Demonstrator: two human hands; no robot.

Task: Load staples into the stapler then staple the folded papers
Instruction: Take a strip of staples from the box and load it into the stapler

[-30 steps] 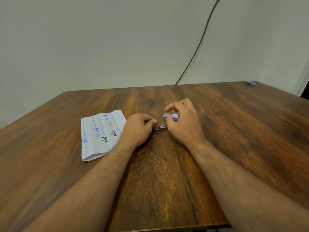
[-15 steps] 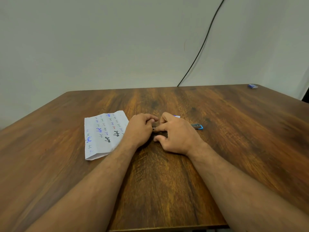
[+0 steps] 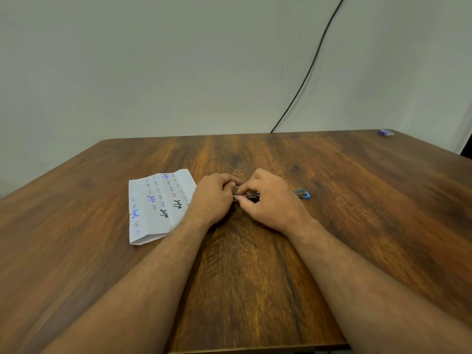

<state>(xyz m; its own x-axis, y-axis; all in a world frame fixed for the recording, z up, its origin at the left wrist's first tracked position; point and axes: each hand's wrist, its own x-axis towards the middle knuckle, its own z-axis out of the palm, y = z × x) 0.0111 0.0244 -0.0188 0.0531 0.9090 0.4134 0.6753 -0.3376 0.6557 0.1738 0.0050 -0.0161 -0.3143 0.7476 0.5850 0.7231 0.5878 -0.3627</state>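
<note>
Both hands met over the small metal stapler (image 3: 251, 195) at the middle of the table (image 3: 255, 290). The left hand (image 3: 213, 198) had its fingers curled round the stapler's near end, steadying it; the right hand (image 3: 270, 203) pinched at the metal with thumb and forefinger, though whether that grip held a strip of staples was too small to tell. The step looked like seating staples in the channel, so the left hand needed to keep the body flat and still while the right fed straight along the track, not at a tilt. The blue staple box (image 3: 302, 193) lay just beside the right hand, and the folded papers (image 3: 158, 205) waited beside the left wrist.
</note>
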